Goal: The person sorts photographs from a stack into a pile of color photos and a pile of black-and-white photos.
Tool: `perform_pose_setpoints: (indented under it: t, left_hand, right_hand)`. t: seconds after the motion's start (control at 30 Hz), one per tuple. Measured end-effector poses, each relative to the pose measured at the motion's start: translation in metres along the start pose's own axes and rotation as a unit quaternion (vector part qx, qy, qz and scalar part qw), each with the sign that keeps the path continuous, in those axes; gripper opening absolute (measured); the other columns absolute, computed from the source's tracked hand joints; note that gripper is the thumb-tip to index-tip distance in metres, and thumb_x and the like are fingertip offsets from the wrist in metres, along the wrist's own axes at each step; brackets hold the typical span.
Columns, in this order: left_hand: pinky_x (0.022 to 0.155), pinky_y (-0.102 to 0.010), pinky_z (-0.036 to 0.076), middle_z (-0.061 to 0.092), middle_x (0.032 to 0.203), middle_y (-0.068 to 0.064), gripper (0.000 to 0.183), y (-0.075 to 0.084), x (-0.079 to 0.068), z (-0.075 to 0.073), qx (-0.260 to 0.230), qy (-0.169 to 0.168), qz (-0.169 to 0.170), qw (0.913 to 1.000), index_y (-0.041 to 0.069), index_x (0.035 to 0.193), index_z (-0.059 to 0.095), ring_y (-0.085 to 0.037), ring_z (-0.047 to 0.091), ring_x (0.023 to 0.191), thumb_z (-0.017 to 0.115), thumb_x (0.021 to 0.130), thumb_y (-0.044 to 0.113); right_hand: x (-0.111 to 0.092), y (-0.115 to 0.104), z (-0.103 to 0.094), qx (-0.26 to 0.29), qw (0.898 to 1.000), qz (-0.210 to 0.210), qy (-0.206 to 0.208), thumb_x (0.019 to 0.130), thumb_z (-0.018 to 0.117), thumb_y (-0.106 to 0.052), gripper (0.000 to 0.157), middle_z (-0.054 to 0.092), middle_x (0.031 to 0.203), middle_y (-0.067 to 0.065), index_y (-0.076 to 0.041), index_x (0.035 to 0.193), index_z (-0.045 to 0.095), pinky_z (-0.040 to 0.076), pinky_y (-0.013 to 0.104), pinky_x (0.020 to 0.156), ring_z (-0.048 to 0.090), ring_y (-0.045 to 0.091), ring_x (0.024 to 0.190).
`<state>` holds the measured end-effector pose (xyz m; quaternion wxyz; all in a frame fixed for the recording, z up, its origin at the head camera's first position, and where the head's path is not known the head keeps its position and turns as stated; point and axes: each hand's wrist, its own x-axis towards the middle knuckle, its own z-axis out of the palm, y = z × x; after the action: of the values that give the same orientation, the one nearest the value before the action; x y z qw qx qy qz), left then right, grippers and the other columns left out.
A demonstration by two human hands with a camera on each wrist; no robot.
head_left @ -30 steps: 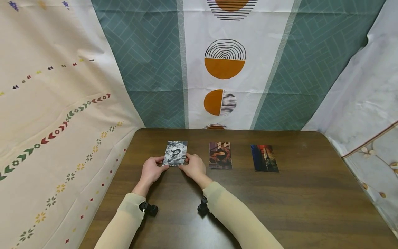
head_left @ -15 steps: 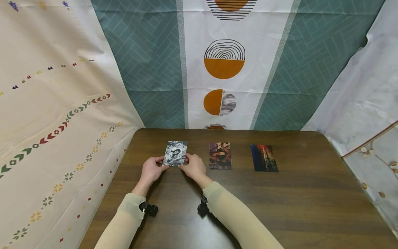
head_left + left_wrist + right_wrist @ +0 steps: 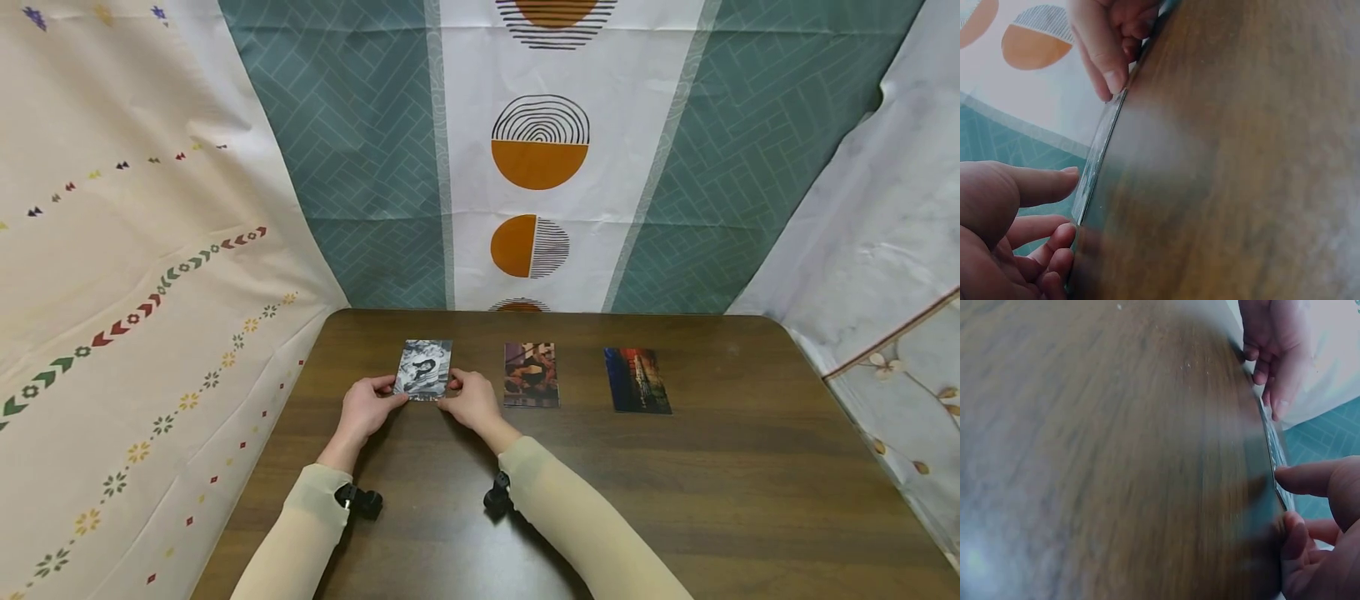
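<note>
A black-and-white picture card [image 3: 423, 367] lies at the left of the brown table, in the head view. My left hand [image 3: 366, 408] holds its near left corner between thumb and fingers. At the near right corner, my right hand [image 3: 472, 402] has its thumb and fingers on the edges. The left wrist view shows the card [image 3: 1099, 156] almost edge-on, the left thumb [image 3: 1047, 185] against it. In the right wrist view the right thumb [image 3: 1310, 478] touches its edge. Whether more cards lie beneath is hard to tell.
A brown-toned picture card [image 3: 531, 375] lies to the right of my right hand, and a blue-and-red one [image 3: 637, 381] farther right. The wooden table [image 3: 712, 492] meets hanging patterned cloths [image 3: 360, 167] at its back and sides.
My right hand and forearm have shifted slightly to the right, the thumb sliding toward the card's corner. The left hand and all the cards look unmoved.
</note>
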<state>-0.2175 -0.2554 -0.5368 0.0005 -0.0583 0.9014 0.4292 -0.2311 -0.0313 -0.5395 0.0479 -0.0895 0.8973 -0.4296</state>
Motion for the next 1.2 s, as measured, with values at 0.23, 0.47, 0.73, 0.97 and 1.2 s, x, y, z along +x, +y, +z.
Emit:
perform_pose_setpoints:
  t: [0.23,0.47,0.73,0.97,1.2]
  left_hand:
    - [0.084,-0.037,0.047,0.068,0.118,-0.017,0.054,0.006,-0.002,0.001,-0.056,0.008,-0.011,0.9983,-0.002,0.142,0.066,-0.031,0.06,0.102,0.082,0.094,0.017]
    - [0.08,-0.033,0.045,0.066,0.117,-0.017,0.052,0.016,-0.006,0.007,-0.095,0.023,-0.012,0.9951,-0.001,0.141,0.067,-0.029,0.056,0.099,0.082,0.095,0.017]
    - [0.075,-0.025,0.047,0.067,0.112,-0.017,0.048,0.037,-0.012,0.022,-0.148,0.039,0.02,0.988,-0.001,0.139,0.069,-0.028,0.058,0.1,0.082,0.095,0.014]
    - [0.071,-0.022,0.047,0.07,0.106,-0.015,0.045,0.059,-0.017,0.045,-0.169,0.038,0.045,0.9838,-0.002,0.133,0.073,-0.025,0.06,0.095,0.085,0.091,0.011]
    - [0.072,-0.023,0.048,0.07,0.105,-0.014,0.043,0.075,-0.024,0.067,-0.192,0.016,0.059,0.9795,-0.001,0.131,0.074,-0.025,0.061,0.094,0.085,0.091,0.01]
  right_hand:
    - [-0.002,0.008,-0.013,0.046,0.998,-0.026,-0.036,0.082,0.087,-0.001,0.075,0.068,0.121,0.007,-0.002,0.152,0.059,0.054,0.035,0.085,0.063,0.019,0.097]
    - [-0.008,0.01,-0.025,0.071,0.996,-0.027,-0.049,0.084,0.086,-0.001,0.074,0.067,0.129,0.009,-0.006,0.152,0.06,0.055,0.037,0.089,0.066,0.021,0.103]
    - [-0.011,0.022,-0.045,0.08,0.996,-0.047,-0.008,0.086,0.084,-0.004,0.066,0.071,0.127,0.011,-0.003,0.149,0.063,0.056,0.039,0.09,0.07,0.023,0.102]
    - [-0.016,0.036,-0.065,0.109,0.993,-0.033,0.003,0.092,0.081,-0.008,0.057,0.074,0.126,0.01,-0.005,0.146,0.066,0.055,0.044,0.094,0.07,0.024,0.105]
    - [-0.027,0.051,-0.086,0.108,0.993,-0.025,0.037,0.093,0.081,-0.008,0.052,0.075,0.123,0.008,-0.006,0.144,0.068,0.056,0.046,0.095,0.071,0.024,0.106]
